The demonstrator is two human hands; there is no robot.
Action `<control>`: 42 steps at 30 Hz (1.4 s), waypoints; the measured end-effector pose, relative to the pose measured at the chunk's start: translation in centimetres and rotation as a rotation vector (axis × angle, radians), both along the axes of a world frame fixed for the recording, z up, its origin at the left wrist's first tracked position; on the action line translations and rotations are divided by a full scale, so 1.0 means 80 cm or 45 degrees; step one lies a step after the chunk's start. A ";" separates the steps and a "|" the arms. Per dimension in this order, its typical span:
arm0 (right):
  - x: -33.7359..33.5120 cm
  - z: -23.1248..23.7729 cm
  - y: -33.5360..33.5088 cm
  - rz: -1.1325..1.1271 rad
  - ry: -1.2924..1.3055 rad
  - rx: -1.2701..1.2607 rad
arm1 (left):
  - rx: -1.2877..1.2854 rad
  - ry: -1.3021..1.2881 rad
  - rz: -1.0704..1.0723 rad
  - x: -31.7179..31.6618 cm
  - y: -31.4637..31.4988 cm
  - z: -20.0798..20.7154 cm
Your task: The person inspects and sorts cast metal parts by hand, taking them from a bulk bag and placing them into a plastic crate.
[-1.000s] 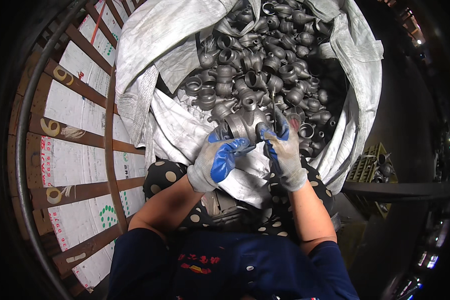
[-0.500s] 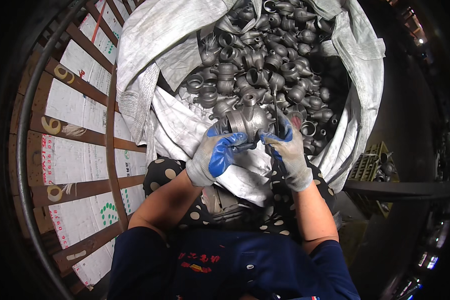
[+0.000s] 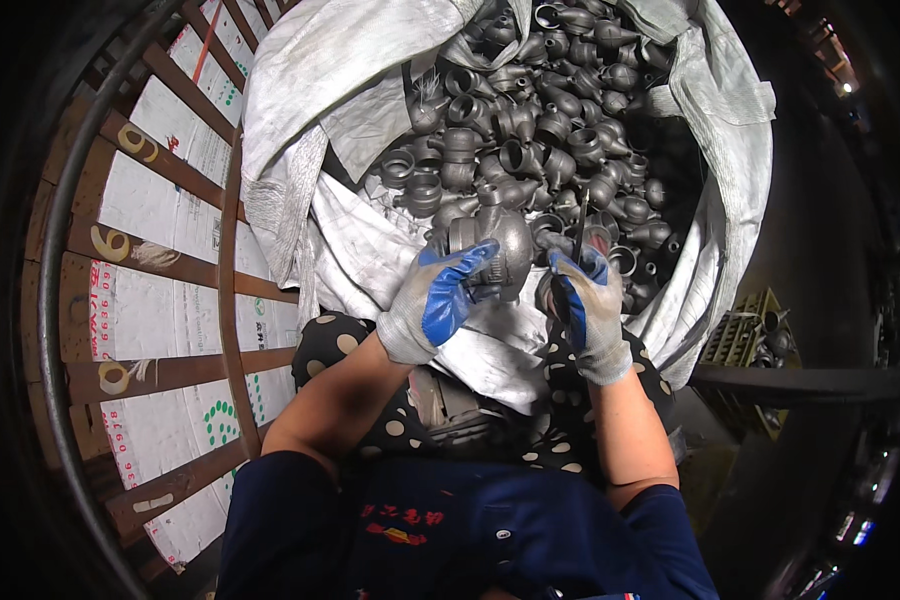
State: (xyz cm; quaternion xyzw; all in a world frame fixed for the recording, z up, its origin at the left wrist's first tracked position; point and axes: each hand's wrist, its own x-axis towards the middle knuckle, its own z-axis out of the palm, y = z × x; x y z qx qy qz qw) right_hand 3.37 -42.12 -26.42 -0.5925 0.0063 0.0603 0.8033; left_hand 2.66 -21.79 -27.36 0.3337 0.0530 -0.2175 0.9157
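Note:
My left hand [image 3: 433, 300], in a white work glove with blue-coated fingers, grips a grey cast metal fitting [image 3: 510, 250]. The casting has a rounded body, a ringed collar on its left side and a short neck pointing away from me. To its right, my right hand [image 3: 592, 300], gloved alike, is closed around a slim, dark, file-like tool [image 3: 582, 222]. The tool stands nearly upright, tip away from me, apart from the casting. Beyond both hands lies a heap of similar castings [image 3: 525, 130]; fingers hide part of the held one.
A large white woven sack [image 3: 360, 75] surrounds the heap, its folds hanging toward my knees. Along the left runs a rusty metal rack [image 3: 232, 260] with white cartons [image 3: 160, 205] behind its bars. At right are a dark horizontal bar [image 3: 800, 383] and a yellow crate [image 3: 735, 335] holding metal parts.
The casting has turned in my left hand, its neck now facing farther away. My right hand and the tool have drawn slightly right, away from it.

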 end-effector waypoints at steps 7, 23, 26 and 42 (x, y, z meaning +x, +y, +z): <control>-0.007 -0.005 0.010 0.029 0.221 0.030 | 0.112 -0.263 0.149 0.012 0.007 -0.026; -0.009 -0.024 0.004 0.226 0.764 0.657 | -0.635 0.122 0.048 0.019 -0.001 -0.001; -0.003 -0.013 -0.007 0.199 0.485 0.715 | -0.583 0.070 -0.054 0.020 -0.001 0.004; 0.029 0.053 -0.036 0.065 -0.279 -0.296 | -0.186 -0.090 -0.408 0.001 -0.031 -0.006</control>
